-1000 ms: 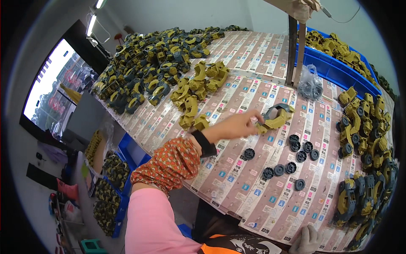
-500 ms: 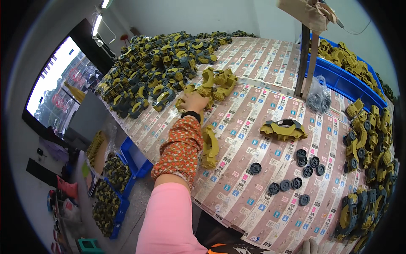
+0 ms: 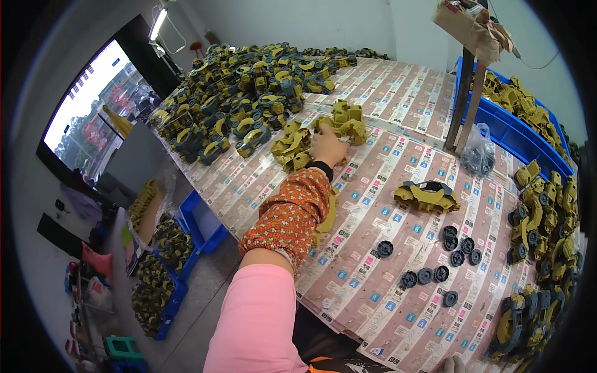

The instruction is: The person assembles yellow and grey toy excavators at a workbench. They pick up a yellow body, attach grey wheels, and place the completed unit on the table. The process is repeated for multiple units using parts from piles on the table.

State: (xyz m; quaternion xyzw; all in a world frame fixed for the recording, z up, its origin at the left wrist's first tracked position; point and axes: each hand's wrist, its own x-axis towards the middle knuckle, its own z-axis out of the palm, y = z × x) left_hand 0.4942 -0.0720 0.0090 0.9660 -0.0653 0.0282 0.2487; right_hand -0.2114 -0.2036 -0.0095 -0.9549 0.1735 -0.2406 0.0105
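Nearest us, at the lower edge, only the grey fingertips of our right hand (image 3: 454,365) show; we cannot tell whether that hand is wide, narrow or holding anything. Our left arm, in a pink sleeve (image 3: 255,317) and a floral cuff (image 3: 287,214), reaches forward and slightly right, crossing the near edge of the worktop (image 3: 354,301). That edge slants from left of our forearm down toward the right hand.

Nearer than the left hand and to its right, loose dark wheels (image 3: 425,276) lie in small groups. One yellow-green shell (image 3: 327,219) shows partly behind our cuff. Right of the left hand, well apart from it, sits a yellow-green car body with a grey frame (image 3: 428,196); open room lies between.

Our left hand (image 3: 329,148) is palm down, its bent fingers at a cluster of yellow-green shells (image 3: 348,121); we cannot tell how far they have closed. More shells (image 3: 291,148) lie just left of it. Farther, to its right, are a bag of dark parts (image 3: 477,152), an upright post (image 3: 463,99) and a blue crate (image 3: 497,115). Beyond it to the left, a heap of toy vehicles (image 3: 239,93) bounds our reach.
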